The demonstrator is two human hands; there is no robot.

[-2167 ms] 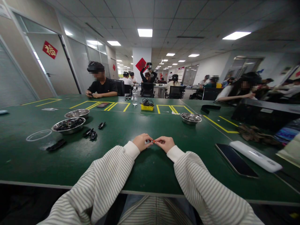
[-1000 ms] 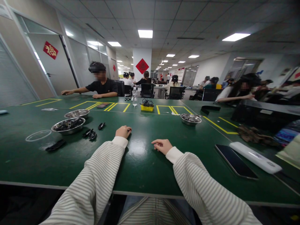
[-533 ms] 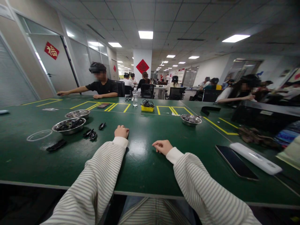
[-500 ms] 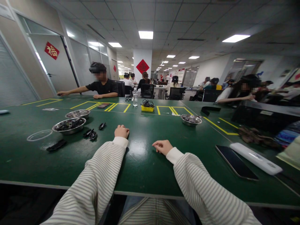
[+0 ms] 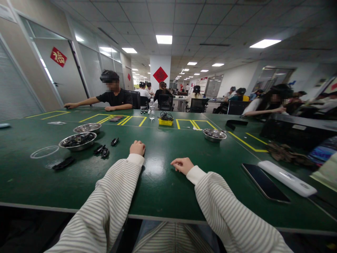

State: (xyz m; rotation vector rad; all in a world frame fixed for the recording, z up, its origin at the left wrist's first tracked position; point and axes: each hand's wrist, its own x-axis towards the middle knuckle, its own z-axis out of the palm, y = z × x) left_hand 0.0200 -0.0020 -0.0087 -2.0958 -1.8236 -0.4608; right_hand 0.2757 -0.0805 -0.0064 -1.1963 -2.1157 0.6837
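The left hand (image 5: 137, 148) rests on the green table (image 5: 158, 196), back upward, fingers bent under; whether it grips anything cannot be told, since the palm is hidden. The right hand (image 5: 182, 165) lies slack on the table, well apart from the left, fingers half bent and thumb near the forefinger, with nothing showing in it. Nearest the left hand, on its outer side, is a lone black part (image 5: 114, 141); a little farther left lies a pair of black parts (image 5: 102, 151), close together. For this pause, I judge it best to keep both wrists supported and fingers loose; parts so slim and slick-looking would probably handle best singly, pinched by fingertips along their long sides. They look like hard plastic, narrow, curved and glossy. Beyond them, the front metal bowl (image 5: 79, 148), round and shiny with sloping walls, holds a jumble of dark pieces; the back metal bowl (image 5: 98, 130) stands just behind. Left of these sit a thin clear plastic tub (image 5: 51, 162) and a dull black strip (image 5: 64, 163). The table is smooth enough to mirror a ceiling lamp; the striped sleeves (image 5: 113, 191) look like soft knit.
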